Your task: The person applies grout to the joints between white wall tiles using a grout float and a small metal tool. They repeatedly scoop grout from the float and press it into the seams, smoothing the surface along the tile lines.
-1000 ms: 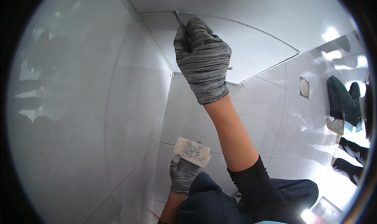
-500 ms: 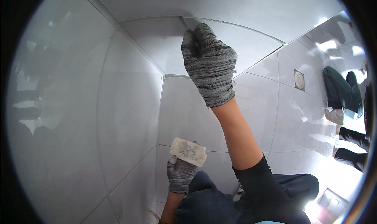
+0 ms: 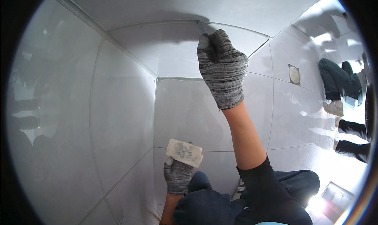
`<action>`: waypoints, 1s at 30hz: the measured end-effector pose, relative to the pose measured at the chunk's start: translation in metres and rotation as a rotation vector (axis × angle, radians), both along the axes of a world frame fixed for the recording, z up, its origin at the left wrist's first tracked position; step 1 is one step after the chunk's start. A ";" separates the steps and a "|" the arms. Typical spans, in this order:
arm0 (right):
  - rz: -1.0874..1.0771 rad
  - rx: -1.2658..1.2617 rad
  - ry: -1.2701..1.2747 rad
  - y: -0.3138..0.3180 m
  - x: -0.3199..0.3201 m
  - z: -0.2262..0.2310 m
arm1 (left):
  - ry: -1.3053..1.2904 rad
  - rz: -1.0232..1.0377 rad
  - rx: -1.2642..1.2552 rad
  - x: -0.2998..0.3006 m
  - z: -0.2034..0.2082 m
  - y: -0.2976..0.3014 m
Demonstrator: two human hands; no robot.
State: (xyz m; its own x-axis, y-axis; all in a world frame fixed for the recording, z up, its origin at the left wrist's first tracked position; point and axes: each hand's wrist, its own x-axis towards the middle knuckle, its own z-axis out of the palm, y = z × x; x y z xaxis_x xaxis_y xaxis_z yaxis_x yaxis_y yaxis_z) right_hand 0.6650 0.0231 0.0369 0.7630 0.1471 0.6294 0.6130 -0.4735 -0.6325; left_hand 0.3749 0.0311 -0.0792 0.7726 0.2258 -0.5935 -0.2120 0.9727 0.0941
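My right hand [image 3: 223, 69], in a grey streaked knit glove, reaches up and ahead. Its fingers pinch a thin, narrow metal spatula [image 3: 202, 27], whose tip meets the joint [image 3: 169, 23] running across the tiled surface. The spatula's grip is hidden within the fist. Low in front of me, my left hand [image 3: 178, 177], gloved alike, grips a pale flat piece of board [image 3: 193, 158] from below and its near edge. Dabs of grey paste [image 3: 183, 150] sit on top of that board.
Large grey glossy tiles [image 3: 122, 91] form a wall at the left, and floor tiles [image 3: 212, 118] stretch below. A square drain cover [image 3: 294, 75] lies at the right. Beyond it are other people's legs [image 3: 332, 78] and shoes. My bent knees [image 3: 208, 203] are beneath my arms.
My right hand and the spatula have moved right along the joint. The view has shifted slightly; my left hand still holds the board of paste in much the same place.
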 end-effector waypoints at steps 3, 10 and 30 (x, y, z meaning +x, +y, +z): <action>-0.009 -0.012 0.034 -0.007 0.001 0.002 | 0.018 0.001 0.019 0.001 0.000 0.000; -0.097 0.049 0.009 -0.031 0.007 0.015 | 0.021 -0.022 0.044 -0.001 -0.006 0.000; 0.693 -0.293 0.592 -0.075 -0.057 0.017 | -0.165 -0.041 0.106 0.059 0.018 0.019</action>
